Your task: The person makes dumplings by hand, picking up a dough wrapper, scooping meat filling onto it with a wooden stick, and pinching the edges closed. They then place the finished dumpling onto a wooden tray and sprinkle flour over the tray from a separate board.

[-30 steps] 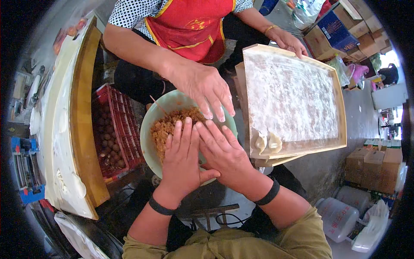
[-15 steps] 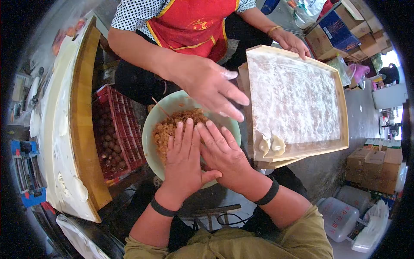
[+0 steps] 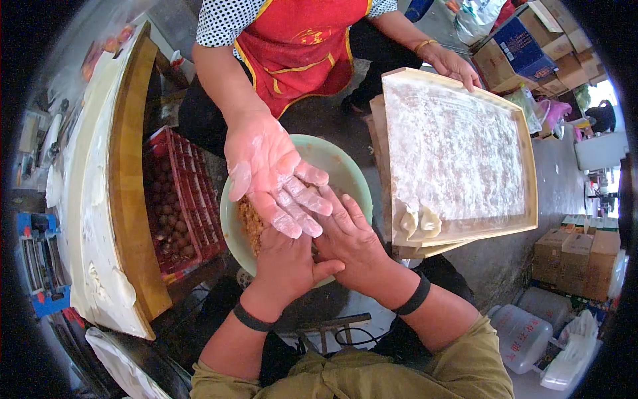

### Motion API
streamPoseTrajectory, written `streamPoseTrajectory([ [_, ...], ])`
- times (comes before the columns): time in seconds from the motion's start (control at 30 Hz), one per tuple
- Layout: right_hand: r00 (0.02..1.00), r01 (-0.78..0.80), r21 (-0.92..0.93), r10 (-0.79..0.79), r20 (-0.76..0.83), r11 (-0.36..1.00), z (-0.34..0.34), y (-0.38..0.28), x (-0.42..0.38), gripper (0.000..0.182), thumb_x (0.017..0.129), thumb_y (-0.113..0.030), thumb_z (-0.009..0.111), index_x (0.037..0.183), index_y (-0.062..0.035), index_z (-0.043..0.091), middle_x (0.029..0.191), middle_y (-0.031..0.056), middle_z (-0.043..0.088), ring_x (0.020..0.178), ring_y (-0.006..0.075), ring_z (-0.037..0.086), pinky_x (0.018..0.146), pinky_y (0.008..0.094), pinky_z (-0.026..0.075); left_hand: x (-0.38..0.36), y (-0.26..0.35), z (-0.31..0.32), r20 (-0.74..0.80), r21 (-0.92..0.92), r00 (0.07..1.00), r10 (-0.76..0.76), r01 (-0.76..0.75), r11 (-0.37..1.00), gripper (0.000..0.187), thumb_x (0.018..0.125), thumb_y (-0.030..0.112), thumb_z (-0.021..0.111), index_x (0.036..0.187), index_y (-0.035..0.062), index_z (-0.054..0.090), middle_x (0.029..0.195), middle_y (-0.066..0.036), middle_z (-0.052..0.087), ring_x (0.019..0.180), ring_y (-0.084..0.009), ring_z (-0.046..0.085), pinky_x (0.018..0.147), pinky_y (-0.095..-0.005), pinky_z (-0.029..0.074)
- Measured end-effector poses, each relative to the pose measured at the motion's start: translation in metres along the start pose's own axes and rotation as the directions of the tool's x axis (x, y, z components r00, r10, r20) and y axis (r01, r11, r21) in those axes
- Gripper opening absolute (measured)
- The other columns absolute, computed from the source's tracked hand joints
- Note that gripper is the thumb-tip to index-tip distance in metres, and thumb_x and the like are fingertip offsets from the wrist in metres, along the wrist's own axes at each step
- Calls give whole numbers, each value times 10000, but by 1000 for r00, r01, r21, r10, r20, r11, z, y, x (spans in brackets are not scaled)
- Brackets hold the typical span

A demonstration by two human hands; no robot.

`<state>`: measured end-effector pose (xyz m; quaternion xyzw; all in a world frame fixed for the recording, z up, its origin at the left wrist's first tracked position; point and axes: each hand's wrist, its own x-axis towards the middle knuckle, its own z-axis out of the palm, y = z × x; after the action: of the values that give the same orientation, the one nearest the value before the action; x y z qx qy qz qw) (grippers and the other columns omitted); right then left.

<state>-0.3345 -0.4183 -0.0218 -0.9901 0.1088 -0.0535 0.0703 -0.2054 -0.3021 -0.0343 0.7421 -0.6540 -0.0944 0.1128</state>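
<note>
Over a pale green bowl (image 3: 318, 150) of brown crumbly filling (image 3: 250, 229), both my hands lie flat, backs up. My left hand (image 3: 284, 261) has its thumb stretched to the right; its other fingers are hidden beneath a co-worker's floury hand (image 3: 276, 173), which is palm up. My right hand (image 3: 351, 233) rests beside it, fingers extended, the fingertips partly covered by that same hand. Neither of my hands visibly holds anything. To the right stands a flour-dusted wooden tray (image 3: 458, 146) with two folded dumplings (image 3: 430, 223) in its near left corner.
A co-worker in a red apron (image 3: 302, 50) sits opposite, the other hand (image 3: 455, 66) on the tray's far edge. At left are a floured board (image 3: 90, 199) and a red crate (image 3: 199, 193) of round brown things. Cardboard boxes (image 3: 578, 256) and plastic jugs (image 3: 522, 336) stand at right.
The co-worker's hand has turned palm up and moved left and down, now covering my left fingers and much of the filling. My own hands have barely moved.
</note>
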Motion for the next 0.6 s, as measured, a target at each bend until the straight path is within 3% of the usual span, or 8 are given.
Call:
streamPoseTrajectory([
  [0.23, 995, -11, 4, 10, 95, 1000, -6, -2, -1, 664, 872, -315, 486, 1483, -56, 462, 1610, 207, 293, 1511, 368, 233, 1194, 490, 236, 0, 3, -2, 30, -91, 999, -29, 32, 995, 1236, 787, 782, 554, 1555, -79, 111, 1609, -331, 132, 1507, -485, 93, 1227, -531, 103],
  [0.6, 1000, 5, 3, -5, 15, 1000, 0, -8, -5, 624, 875, -314, 472, 1445, -61, 514, 1601, 206, 304, 1484, 370, 274, 1171, 498, 282, -4, 6, 0, 61, -70, 997, -37, 41, 997, 1225, 779, 802, 537, 1541, -84, 169, 1620, -330, 72, 1497, -526, 42, 1217, -568, 66],
])
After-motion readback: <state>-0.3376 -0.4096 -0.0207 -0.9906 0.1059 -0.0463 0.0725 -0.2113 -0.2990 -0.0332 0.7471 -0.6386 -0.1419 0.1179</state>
